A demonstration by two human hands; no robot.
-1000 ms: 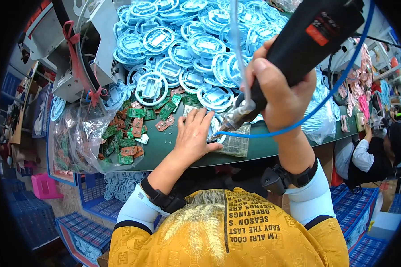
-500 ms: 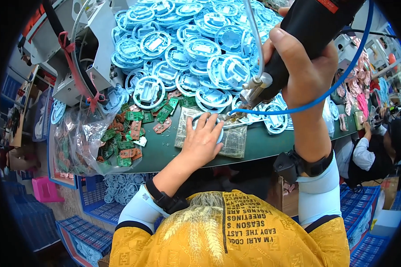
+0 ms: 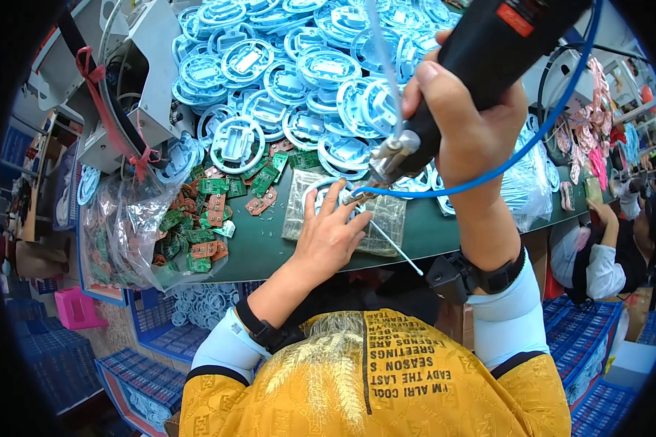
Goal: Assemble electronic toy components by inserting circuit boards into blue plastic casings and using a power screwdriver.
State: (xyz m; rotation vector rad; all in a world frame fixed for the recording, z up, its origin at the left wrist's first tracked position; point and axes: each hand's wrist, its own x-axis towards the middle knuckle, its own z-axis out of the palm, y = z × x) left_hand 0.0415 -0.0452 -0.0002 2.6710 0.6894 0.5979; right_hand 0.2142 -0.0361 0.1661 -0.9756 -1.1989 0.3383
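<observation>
Dark-green covering tops the worktable (image 3: pixel 259 256), with blue plastic lattice crates (image 3: pixel 142 373) on the floor below its left side and a co-worker (image 3: pixel 601 273) seated at the far right. Toward the surface's far edge rises a heap of light-blue, ring-shaped plastic parts (image 3: pixel 270 73). Near its left edge, small green and brown circuit boards (image 3: pixel 214 186) spill beside a clear plastic bag (image 3: pixel 127 218). Close to the near edge lies a flat, greyish, translucent-wrapped pad (image 3: pixel 388 218); on it sits one light-blue ring-shaped part (image 3: pixel 319 195), under the left hand (image 3: pixel 324 237), which is open with fingers spread across it. A thin white rod (image 3: pixel 397 247) slants from beside that hand past the near edge. The right hand (image 3: pixel 470 131) is wrapped around a black cylindrical power screwdriver (image 3: pixel 481 65), its metal nose angled down to the ring; whether they touch is unclear. A bright-blue hose (image 3: pixel 415 195) curves from the nose.
</observation>
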